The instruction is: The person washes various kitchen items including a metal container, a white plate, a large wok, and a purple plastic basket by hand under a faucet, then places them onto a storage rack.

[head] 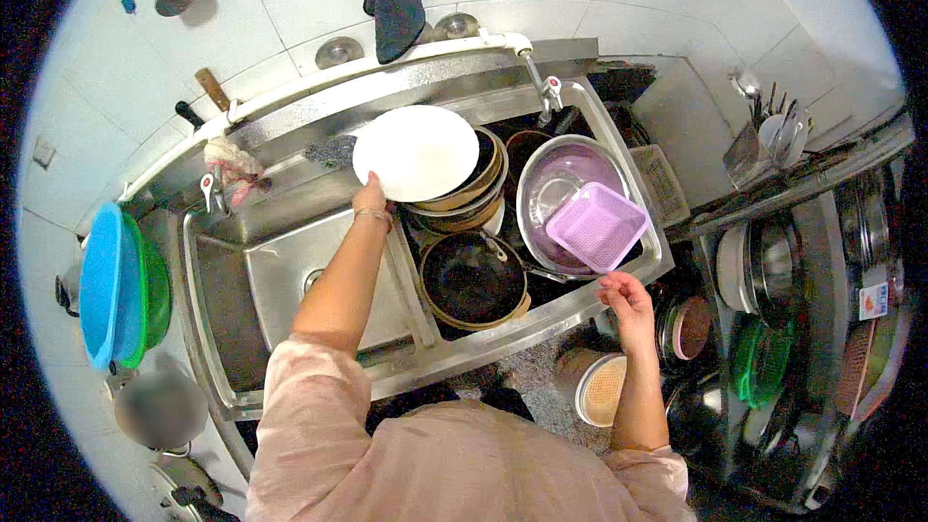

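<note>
My left hand (370,193) grips the near left rim of a white oval plate (417,152). Beneath and to the right of that plate, stacked pots or bowls (493,185) stand in the sink's right basin, partly hidden by it. A dark, stained pan (473,280) sits nearer to me in the same basin. My right hand (625,297) hangs by the front rim of the sink with its fingers loosely bent, holding nothing. Just beyond it, a lilac plastic basket (599,226) rests tilted in a large metal bowl (536,159).
The steel sink's left basin (290,254) has a drain. Two taps, one at the left (210,192) and one at the back (551,90), rise behind. Blue (101,283) and green (148,290) basins hang at left. A rack (761,348) with bowls and baskets stands right; a bucket (603,390) is below.
</note>
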